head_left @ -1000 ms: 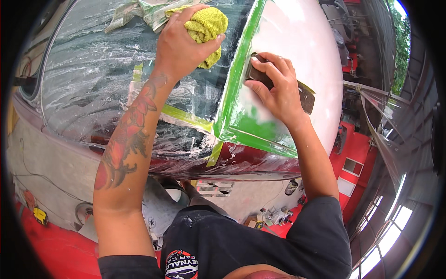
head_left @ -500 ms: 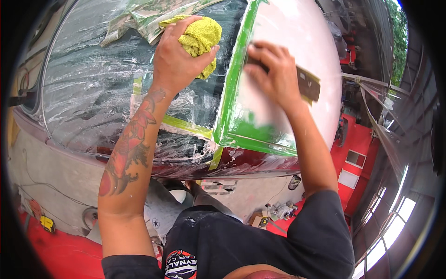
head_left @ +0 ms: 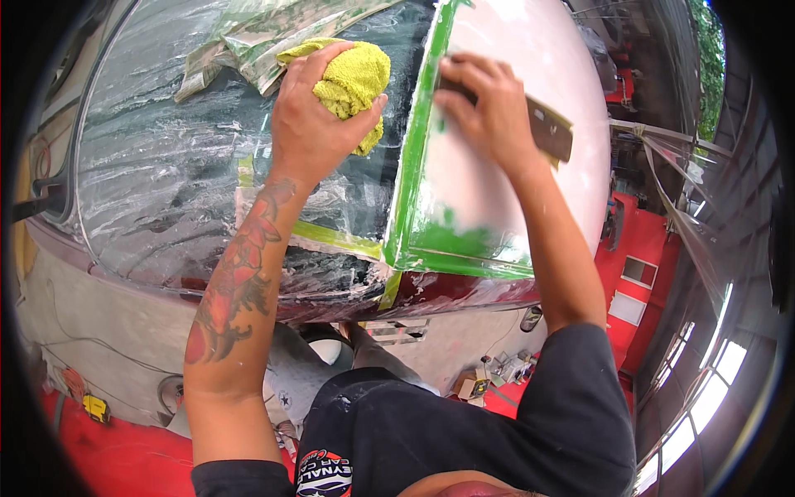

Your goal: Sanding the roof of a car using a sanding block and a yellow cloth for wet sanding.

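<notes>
Looks like a body shop with a red floor [head_left: 108,460] and tall windows [head_left: 704,398] off to the right. Right in front is a curved car body panel [head_left: 464,294], dark red along its lower edge. The left part is wrapped in clear plastic sheeting [head_left: 157,182] that's crinkled and streaked with white residue, and there's more loose sheeting and tape bunched up at the top. Green masking tape [head_left: 418,141] runs down the middle and along the bottom, boxing in a whitish sanded patch [head_left: 530,74] on the right.

The left hand [head_left: 310,124] rests on the plastic-covered side, just beside the green tape, with its fingers [head_left: 319,62] curled tight around a bunched-up yellow cloth [head_left: 352,79]. The right hand [head_left: 489,108] sits on the whitish patch, touching the tape line, fingers [head_left: 464,62] spread flat and pressing down on a dark flat sanding block [head_left: 551,132] whose end sticks out past the wrist side of the hand. Most of the block is hidden under the hand.

Below the panel there's a grey wall section, some cable [head_left: 91,348] trailing along it, a small yellow-and-black gadget [head_left: 97,407] on the floor and a bit of clutter incl. a small cardboard box [head_left: 472,388].
</notes>
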The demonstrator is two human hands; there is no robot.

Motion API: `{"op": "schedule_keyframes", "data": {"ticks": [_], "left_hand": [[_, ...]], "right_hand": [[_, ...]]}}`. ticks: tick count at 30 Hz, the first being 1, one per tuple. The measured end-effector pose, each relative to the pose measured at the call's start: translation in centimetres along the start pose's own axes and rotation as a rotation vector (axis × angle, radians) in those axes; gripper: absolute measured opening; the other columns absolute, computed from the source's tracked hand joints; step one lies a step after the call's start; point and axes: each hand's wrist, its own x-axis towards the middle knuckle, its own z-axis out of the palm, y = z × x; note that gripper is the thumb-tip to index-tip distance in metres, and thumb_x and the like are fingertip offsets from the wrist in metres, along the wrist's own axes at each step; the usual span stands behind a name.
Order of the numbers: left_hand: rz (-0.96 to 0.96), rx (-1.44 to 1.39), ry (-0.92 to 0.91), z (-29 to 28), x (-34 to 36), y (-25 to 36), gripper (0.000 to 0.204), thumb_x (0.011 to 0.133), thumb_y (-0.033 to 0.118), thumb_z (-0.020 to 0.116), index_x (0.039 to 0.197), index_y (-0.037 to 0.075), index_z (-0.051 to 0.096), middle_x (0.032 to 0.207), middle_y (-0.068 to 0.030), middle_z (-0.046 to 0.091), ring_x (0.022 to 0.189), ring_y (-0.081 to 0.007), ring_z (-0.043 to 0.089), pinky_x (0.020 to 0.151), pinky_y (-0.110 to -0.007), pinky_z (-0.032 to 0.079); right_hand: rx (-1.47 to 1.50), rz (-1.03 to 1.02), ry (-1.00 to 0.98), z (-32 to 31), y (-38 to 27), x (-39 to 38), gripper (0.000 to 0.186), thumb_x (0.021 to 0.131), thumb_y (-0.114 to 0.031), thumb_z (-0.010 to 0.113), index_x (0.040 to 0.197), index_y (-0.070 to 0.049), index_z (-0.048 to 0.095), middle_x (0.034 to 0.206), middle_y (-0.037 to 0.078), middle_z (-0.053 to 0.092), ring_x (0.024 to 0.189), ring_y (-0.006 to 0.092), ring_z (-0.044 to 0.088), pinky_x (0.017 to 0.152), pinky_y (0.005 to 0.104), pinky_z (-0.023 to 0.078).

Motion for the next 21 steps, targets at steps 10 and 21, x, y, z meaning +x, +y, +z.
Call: {"op": "schedule_keyframes", "data": {"ticks": [10, 21], "left_hand": [[-0.002, 0.015, -0.019, 0.1, 0.1, 0.3, 0.061, 0.074, 0.022, 0.086, 0.128, 0.014, 0.061, 0.117, -0.0133, 0.065, 0.108, -0.0321, 0.065, 0.093, -0.043, 0.054], [-0.007, -0.004, -0.034, 0.1, 0.1, 0.3, 0.061, 0.074, 0.021, 0.086, 0.129, 0.013, 0.060, 0.118, -0.0135, 0.064, 0.110, -0.0326, 0.063, 0.095, -0.044, 0.052]], "right_hand": [[-0.019, 0.029, 0.048, 0.4, 2.8, 2.5, 0.037, 0.086, -0.036, 0.076, 0.117, -0.016, 0.075, 0.126, 0.004, 0.068, 0.118, 0.0310, 0.059, 0.100, 0.0464, 0.045], [-0.004, 0.047, 0.053, 1.6, 5.7, 5.5, 0.036, 0.088, -0.036, 0.075, 0.118, -0.017, 0.076, 0.127, 0.005, 0.069, 0.115, 0.0326, 0.060, 0.100, 0.0463, 0.047]]}}
